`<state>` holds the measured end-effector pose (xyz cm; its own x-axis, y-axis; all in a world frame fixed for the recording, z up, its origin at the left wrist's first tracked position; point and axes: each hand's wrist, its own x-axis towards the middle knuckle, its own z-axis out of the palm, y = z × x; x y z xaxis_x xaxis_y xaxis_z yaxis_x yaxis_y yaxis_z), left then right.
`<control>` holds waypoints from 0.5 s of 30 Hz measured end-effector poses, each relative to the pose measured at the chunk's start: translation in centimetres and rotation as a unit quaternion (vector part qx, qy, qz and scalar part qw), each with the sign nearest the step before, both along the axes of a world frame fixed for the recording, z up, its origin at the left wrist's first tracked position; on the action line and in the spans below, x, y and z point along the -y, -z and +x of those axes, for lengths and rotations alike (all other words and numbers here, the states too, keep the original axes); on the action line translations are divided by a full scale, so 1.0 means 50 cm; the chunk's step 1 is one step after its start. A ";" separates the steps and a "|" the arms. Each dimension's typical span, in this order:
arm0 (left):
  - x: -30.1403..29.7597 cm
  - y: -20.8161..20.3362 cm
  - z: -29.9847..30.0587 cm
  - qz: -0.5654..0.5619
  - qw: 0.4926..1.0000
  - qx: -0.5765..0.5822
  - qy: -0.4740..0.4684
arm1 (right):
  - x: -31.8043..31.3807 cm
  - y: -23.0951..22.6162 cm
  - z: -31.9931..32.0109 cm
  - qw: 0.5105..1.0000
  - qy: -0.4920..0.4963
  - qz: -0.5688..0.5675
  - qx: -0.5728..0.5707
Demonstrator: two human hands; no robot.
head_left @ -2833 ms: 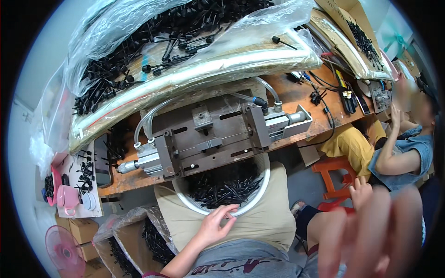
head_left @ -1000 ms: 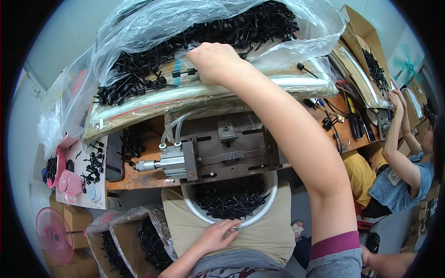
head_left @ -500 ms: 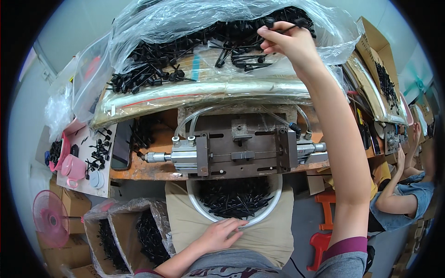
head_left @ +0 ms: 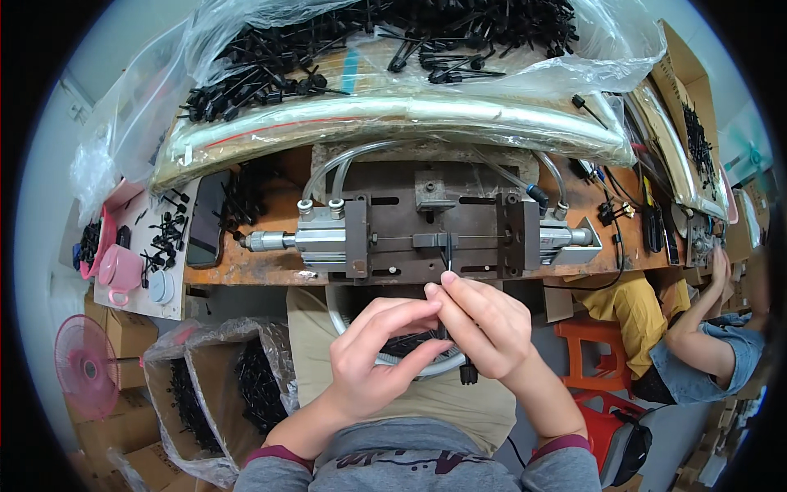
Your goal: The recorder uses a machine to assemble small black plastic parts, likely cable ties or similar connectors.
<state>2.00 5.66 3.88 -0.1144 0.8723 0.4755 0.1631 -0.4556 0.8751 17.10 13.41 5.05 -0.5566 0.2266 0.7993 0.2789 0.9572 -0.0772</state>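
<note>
My right hand [head_left: 488, 328] is closed on a thin black plastic stem part. Its knobbed end [head_left: 468, 374] sticks out below the palm. The stem's narrow tip [head_left: 448, 254] points away from me, at the small block [head_left: 432, 240] in the middle of the metal fixture [head_left: 402, 266]; whether it touches cannot be told. My left hand [head_left: 373, 348] curves beside the right, thumb and index apart, fingertips close to the right fingers, with nothing visible held. Below both hands, a white basket [head_left: 334, 310] of black parts sits on my lap, largely hidden.
Black stemmed parts [head_left: 525, 25] heap on a plastic-covered ledge [head_left: 393, 123] behind the fixture. Silver cylinders [head_left: 320, 246] with clear hoses flank it. At left are a phone [head_left: 206, 217], pink cup [head_left: 121, 271], lined boxes [head_left: 193, 394] and fan [head_left: 86, 361]. A co-worker [head_left: 705, 344] sits right.
My right hand has come down from the heap to the fixture, bringing a black stem part. My left hand has risen from the basket rim to beside it. The view has shifted slightly.
</note>
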 end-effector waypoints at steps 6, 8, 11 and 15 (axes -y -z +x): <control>-0.003 0.012 0.024 -0.014 0.991 -0.130 -0.032 | 0.003 0.056 0.043 0.998 0.024 0.004 -0.051; 0.007 0.022 0.023 -0.050 0.995 -0.069 -0.047 | 0.003 0.048 0.032 0.995 0.055 0.017 -0.080; 0.002 0.046 0.017 -0.045 0.998 -0.042 -0.022 | -0.003 0.026 0.050 0.991 0.079 0.039 -0.106; -0.009 -0.003 0.058 0.047 0.994 -0.097 0.011 | 0.010 0.021 0.061 0.982 0.092 0.099 -0.133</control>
<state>4.90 6.12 4.04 0.0058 0.8240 0.5665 0.3137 -0.5394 0.7814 20.15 12.91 4.03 -0.2857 0.1292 0.9496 0.4431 0.8964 0.0114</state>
